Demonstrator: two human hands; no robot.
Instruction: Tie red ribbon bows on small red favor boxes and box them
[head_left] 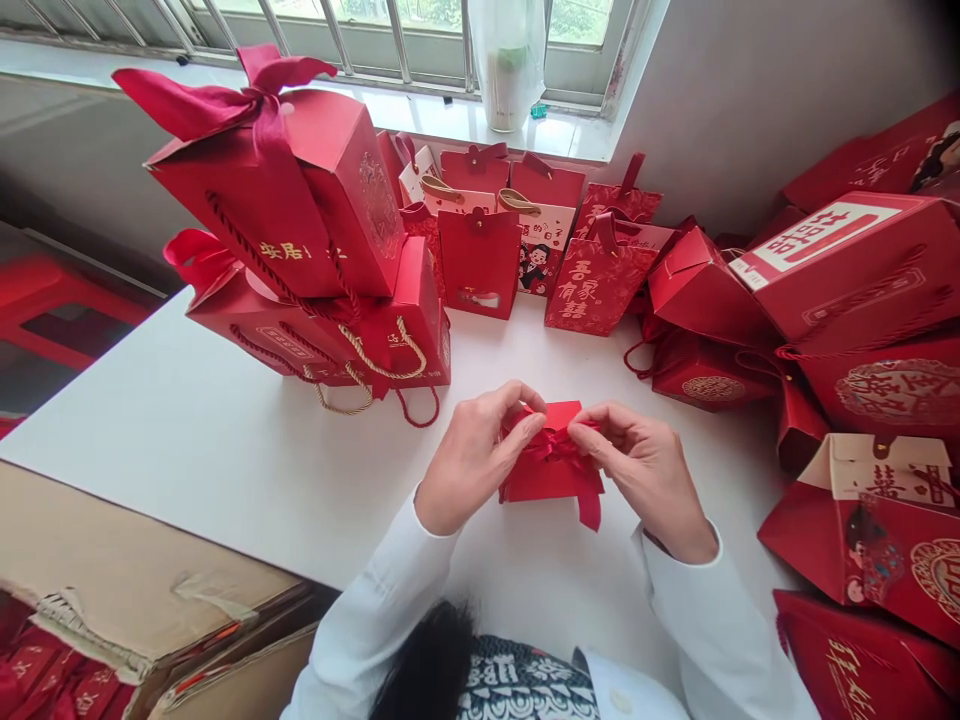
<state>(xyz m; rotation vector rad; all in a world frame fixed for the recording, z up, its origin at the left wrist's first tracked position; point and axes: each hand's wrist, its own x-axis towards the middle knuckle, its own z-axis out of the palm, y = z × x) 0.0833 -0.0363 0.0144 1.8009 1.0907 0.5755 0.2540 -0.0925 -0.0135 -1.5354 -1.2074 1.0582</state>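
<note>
A small red gift box [536,485] rests on the white table in front of me, with a dark red ribbon [556,446] tied in a bow across its top. My left hand [484,450] pinches the bow's left loop between thumb and fingers. On the other side, my right hand [645,465] has its thumb and forefinger closed on the right loop. One ribbon tail hangs down past the box's front right edge. The far part of the box shows between both hands.
Large red gift boxes [300,210] with rope handles are stacked at the left. Small red bags [480,265] stand at the back below the window. More red boxes [862,270] pile up along the right. A cardboard carton [135,560] is at the lower left.
</note>
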